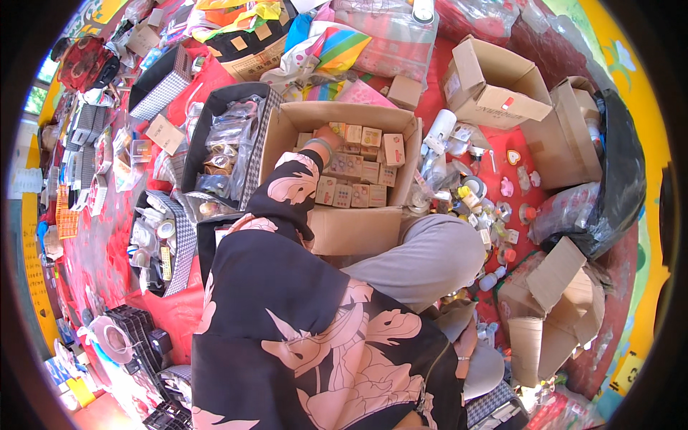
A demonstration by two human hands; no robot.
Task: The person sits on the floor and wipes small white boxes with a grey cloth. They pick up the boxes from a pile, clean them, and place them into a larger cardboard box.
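My left hand [328, 136] reaches into a large open cardboard carton [358, 231] in front of me. Its fingers are closed at a small printed box [338, 130] near the carton's far left part. Rows of similar small cream and orange boxes [347, 166] fill much of the carton, some with coloured dots on their faces. My right hand [467, 345], with a bracelet at the wrist, is low on the right beside my grey-trousered knee [437, 261]. Its fingers are hidden, so I cannot tell what it holds.
Left of the carton stand checked fabric bins, one with plastic-wrapped goods [228, 147], another with mixed items [152, 240]. Small toys and bottles [476, 197] scatter across the red floor at right. Open cartons [498, 82] and a black bag [622, 172] stand farther right.
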